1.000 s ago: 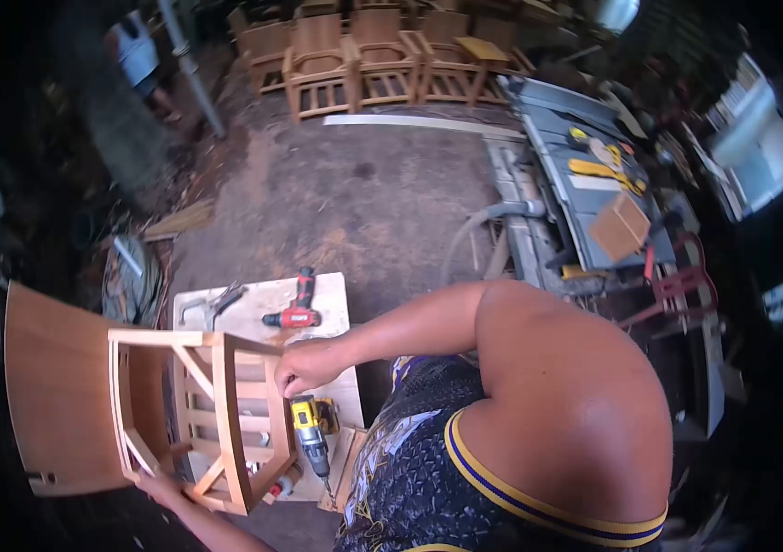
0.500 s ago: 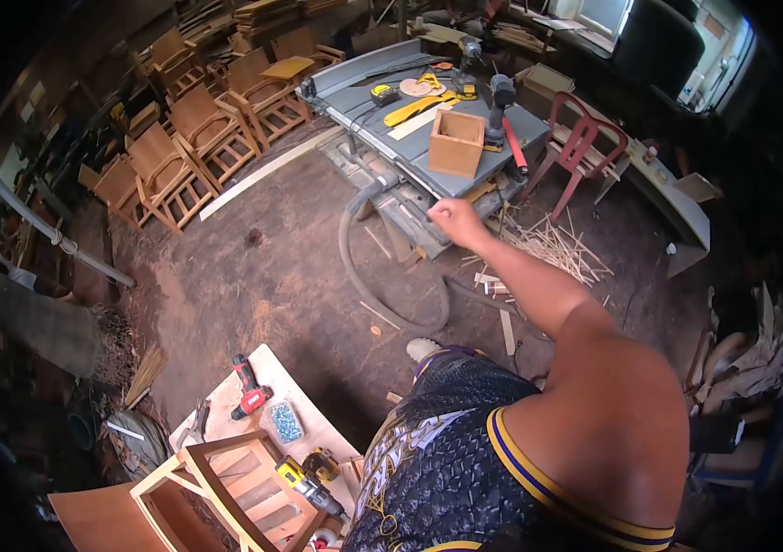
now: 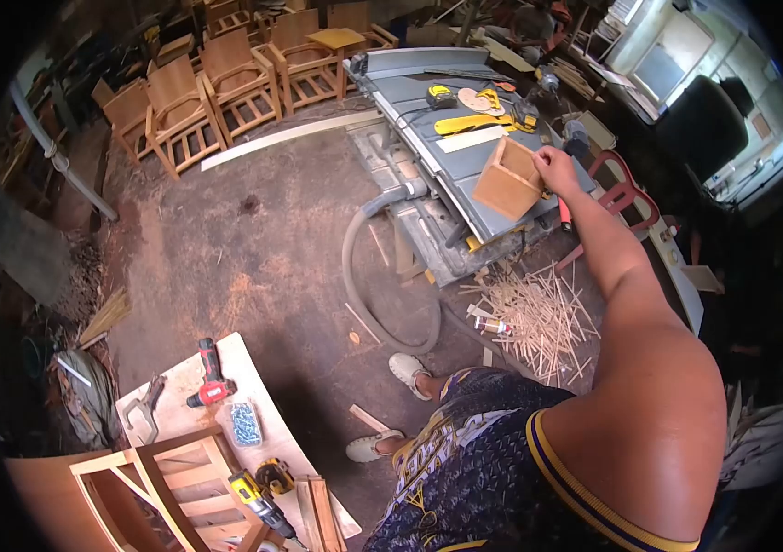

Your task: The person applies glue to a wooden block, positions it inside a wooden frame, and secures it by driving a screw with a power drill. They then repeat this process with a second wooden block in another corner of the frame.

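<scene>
My right hand (image 3: pixel 554 172) reaches out over the table saw, its fingers closed on the right rim of a small open wooden box (image 3: pixel 507 189). The box leans a little on the saw's grey top (image 3: pixel 470 166). Just behind the hand, a drill (image 3: pixel 577 138) is partly covered by it. A red-handled tool (image 3: pixel 565 215) lies below my wrist. Left of the box are a pale wood strip (image 3: pixel 472 139), a yellow push stick (image 3: pixel 465 123) and a tape measure (image 3: pixel 441 96). My left hand is out of view.
A grey hose (image 3: pixel 351 267) loops across the floor beside a heap of thin sticks (image 3: pixel 539 317). Wooden chairs (image 3: pixel 240 78) line the back left. A low board (image 3: pixel 226 368) holds a red drill (image 3: pixel 212 375), a tub of screws (image 3: pixel 245 425) and a yellow drill (image 3: pixel 258 497).
My right hand has moved from in front of the saw to the box's rim and closed on it. The box has turned and tilted. The view has shifted, showing both feet.
</scene>
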`<state>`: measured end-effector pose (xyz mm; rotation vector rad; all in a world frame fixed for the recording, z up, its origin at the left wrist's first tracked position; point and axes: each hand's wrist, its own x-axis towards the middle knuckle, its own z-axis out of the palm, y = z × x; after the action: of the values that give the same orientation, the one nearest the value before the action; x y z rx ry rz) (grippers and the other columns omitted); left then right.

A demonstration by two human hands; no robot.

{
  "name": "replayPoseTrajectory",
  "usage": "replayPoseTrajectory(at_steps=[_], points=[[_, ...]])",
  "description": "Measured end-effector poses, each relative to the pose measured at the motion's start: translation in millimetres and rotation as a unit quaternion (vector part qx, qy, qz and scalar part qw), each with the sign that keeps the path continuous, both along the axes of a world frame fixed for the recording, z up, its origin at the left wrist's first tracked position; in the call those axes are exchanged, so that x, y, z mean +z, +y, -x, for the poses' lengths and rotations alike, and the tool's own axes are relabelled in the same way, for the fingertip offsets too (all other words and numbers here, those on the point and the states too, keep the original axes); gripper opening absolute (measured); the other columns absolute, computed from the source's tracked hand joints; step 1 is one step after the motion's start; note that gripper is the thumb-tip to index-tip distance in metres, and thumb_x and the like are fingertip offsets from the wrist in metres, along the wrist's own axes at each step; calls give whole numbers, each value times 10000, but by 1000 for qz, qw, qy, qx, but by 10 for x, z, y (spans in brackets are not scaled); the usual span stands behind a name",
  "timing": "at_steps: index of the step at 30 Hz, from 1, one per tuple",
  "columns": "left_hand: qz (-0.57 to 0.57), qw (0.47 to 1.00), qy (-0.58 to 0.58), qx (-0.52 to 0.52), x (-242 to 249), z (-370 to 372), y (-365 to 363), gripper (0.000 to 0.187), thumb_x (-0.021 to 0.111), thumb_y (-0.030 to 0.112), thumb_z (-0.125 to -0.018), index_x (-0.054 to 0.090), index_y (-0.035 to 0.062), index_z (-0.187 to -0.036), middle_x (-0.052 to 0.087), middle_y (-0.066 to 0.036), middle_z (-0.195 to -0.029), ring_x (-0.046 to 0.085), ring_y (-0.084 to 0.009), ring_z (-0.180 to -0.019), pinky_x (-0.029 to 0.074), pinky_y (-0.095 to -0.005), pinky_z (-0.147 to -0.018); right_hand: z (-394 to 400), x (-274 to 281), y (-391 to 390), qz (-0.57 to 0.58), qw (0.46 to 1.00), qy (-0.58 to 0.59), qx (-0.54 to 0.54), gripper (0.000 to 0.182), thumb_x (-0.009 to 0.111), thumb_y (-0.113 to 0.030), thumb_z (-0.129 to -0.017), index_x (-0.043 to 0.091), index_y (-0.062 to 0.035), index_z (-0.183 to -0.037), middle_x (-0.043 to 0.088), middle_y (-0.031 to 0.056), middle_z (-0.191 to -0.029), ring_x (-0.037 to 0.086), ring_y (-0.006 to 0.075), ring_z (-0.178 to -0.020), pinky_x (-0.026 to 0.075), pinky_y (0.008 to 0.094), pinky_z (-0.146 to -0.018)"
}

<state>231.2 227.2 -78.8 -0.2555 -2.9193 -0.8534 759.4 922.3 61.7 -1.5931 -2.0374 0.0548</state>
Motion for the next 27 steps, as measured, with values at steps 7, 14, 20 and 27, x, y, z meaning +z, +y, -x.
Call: replayPoseTrajectory(at_steps=[7, 14, 20, 27], points=[[31, 973, 97, 207, 576, 1966, -1645, 384, 606, 234, -866, 601, 28, -1190, 632, -268, -1077, 628, -401, -982, 504, -489, -853, -170, -114, -115, -75, 995, -8, 69, 223, 602, -223, -912, 646, -6, -890, 620, 95, -721, 571, 123, -677, 463, 292, -646], [184, 929, 2, 320, 412, 2404, -2367, 449, 627, 344, -857, 595, 30, -1176, 501, -265, -1292, 591, -438, -1087, 492, -464, -929, -153, -565, -161, 111, 985, 119, 63, 257, 607, -290, -956, 641, -40, -905, 507, -29, -668, 461, 50, -594, 372, 218, -521], [79, 926, 333, 160, 568, 2139, -2150, 282, 636, 160, -880, 585, 18, -1118, 542, -254, -1263, 593, -421, -1042, 443, -434, -964, 481, -910, -600, 137, 968, 157, 138, 280, 596, -304, -966, 647, -31, -930, 554, -20, -703, 487, 57, -628, 392, 217, -552], [-564, 819, -96, -33, 949, 1104, -919, 526, 612, 219, -932, 347, 7, -1334, 596, -172, -1143, 617, -233, -1013, 540, -364, -866, 1400, -148, -1423, 29, 966, 136, 220, 204, 608, -203, -944, 663, -9, -971, 569, -24, -750, 500, 67, -670, 418, 234, -613]])
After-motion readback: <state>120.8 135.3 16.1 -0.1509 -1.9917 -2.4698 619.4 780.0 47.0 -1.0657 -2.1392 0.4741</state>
